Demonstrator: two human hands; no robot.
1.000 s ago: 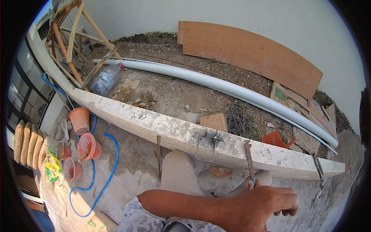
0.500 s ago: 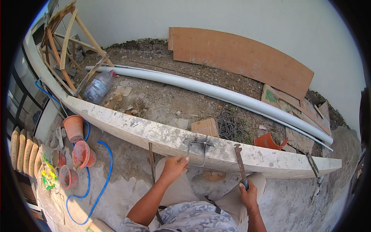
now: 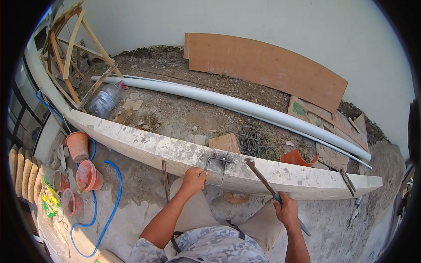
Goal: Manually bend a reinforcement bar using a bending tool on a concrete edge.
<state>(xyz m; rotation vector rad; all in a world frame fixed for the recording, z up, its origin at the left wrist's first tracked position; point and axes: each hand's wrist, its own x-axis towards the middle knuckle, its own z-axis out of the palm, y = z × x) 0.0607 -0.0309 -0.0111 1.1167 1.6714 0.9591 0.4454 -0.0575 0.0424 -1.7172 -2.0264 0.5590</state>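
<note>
My left hand (image 3: 193,181) grips the near left side of a bent dark metal rod loop (image 3: 222,172), which rests against a small dark fixture (image 3: 225,159) on the low pale concrete wall (image 3: 136,140). My right hand (image 3: 286,208) is closed around the blue lower part of a long metal bar tool (image 3: 263,179), whose rusty notched head angles up to the wall top just right of the loop. A pile of bent rods (image 3: 254,143) lies behind the wall beside a cardboard piece (image 3: 221,143).
White pipes (image 3: 219,96), a plywood board (image 3: 263,63), an orange curved piece (image 3: 298,158) and a wooden frame (image 3: 70,57) are beyond the wall. Buckets (image 3: 78,147), a blue hose (image 3: 117,184) and stacked sacks (image 3: 27,173) sit at left. Metal pieces (image 3: 347,183) cross the wall at right.
My left hand has come up to the loop and now grips it. The tool in my right hand has tilted, its head moving left toward the loop. The view has shifted slightly.
</note>
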